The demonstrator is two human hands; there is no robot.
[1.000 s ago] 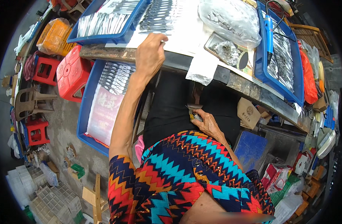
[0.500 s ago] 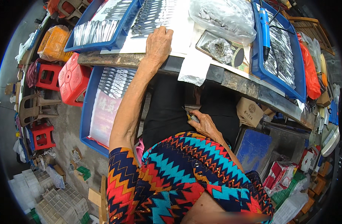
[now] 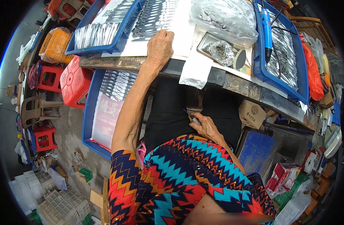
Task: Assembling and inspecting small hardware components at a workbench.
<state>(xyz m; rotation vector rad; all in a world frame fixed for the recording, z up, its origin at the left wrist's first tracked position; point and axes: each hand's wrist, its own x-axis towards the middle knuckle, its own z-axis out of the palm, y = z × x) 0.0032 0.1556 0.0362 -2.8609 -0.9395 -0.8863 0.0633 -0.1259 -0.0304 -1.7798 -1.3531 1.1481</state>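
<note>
Rows of shiny metal pieces shaped like small spoons or handles [image 3: 155,18] lie on white paper on the workbench. At the near end of these rows rests my left hand [image 3: 160,47], its fingers curled down and closed. What they pinch, if anything, is hidden beneath them. Low over my lap, my right hand [image 3: 206,126] is closed around a small tool with a thin pointed tip [image 3: 195,120]; most of its handle is hidden by the fingers.
Blue trays of metal pieces stand left [image 3: 122,44] and right [image 3: 257,63] on the bench; another blue tray [image 3: 86,123] sits lower left. A clear plastic bag [image 3: 226,20], a tin of small parts [image 3: 217,48] and a blue pen-shaped power tool [image 3: 267,33] lie nearby. Red stools [image 3: 72,80] stand left.
My left hand has shifted very slightly toward me at the near end of the rows. My right hand keeps its grip on the small tool over my lap.
</note>
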